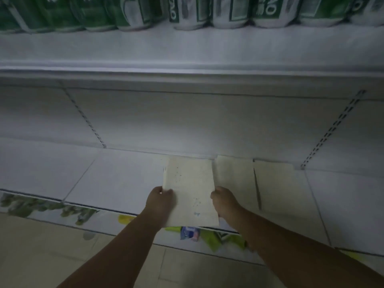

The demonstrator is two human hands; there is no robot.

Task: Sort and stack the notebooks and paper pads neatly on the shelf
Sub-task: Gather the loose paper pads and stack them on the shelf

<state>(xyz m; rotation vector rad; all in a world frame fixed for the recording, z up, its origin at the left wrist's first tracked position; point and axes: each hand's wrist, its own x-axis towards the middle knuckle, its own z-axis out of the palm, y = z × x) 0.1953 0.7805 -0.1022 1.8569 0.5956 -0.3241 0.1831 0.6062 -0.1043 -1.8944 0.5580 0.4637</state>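
A cream paper pad [190,190] with faint marks lies lengthwise on the white lower shelf [116,179], its near end jutting past the shelf's front edge. My left hand [161,199] grips its left edge and my right hand [223,199] grips its right edge. Two more cream pads lie flat side by side to the right: one [234,179] right beside the held pad, another [276,188] further right, both pushed against the back panel.
Above, an upper shelf [187,53] carries a row of green and white packs [191,11]. Slotted uprights [330,132] run down the back panel. A printed strip [62,210] lines the lower shelf's front edge; pale floor tiles [52,252] lie below.
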